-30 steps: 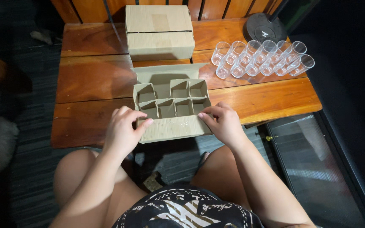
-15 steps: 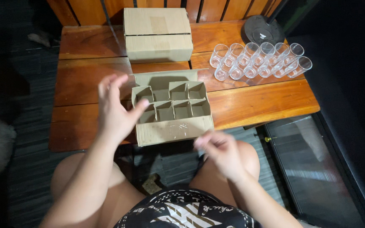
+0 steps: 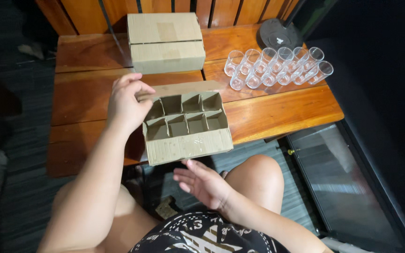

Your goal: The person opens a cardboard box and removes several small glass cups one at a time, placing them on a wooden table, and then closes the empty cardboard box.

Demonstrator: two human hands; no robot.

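Divided carton: an open cardboard box fitted with a cardboard grid of compartments is seen at the near edge of the worktop, its front wall hanging past that edge; every visible compartment is bare inside.
Carton flap: the rear flap is raised behind the grid and leans away from the viewer.
Left hand: the left hand is placed at the left end of the divided carton, touching its upper left corner; the fingers are curled closed around the left edge of the flap, so that the flap is gripped.
Right hand: the right hand is held just in front of and below the divided carton, off the worktop and above the lap; it is turned palm up, its fingers are spread open and nothing is held in them; the carton is not touched by it.
Worktop: a slatted reddish wooden worktop carries everything; a bare stretch lies to the right of the divided carton.
Closed carton: a shut plain cardboard box is set behind the divided carton, well apart from it.
Glasses: a cluster of clear tumblers, packed in rows and touching one another, is seen behind and to the right of the divided carton.
Dark round object: a black disc-shaped thing lies beyond the tumblers, farther from the divided carton; its kind cannot be told.
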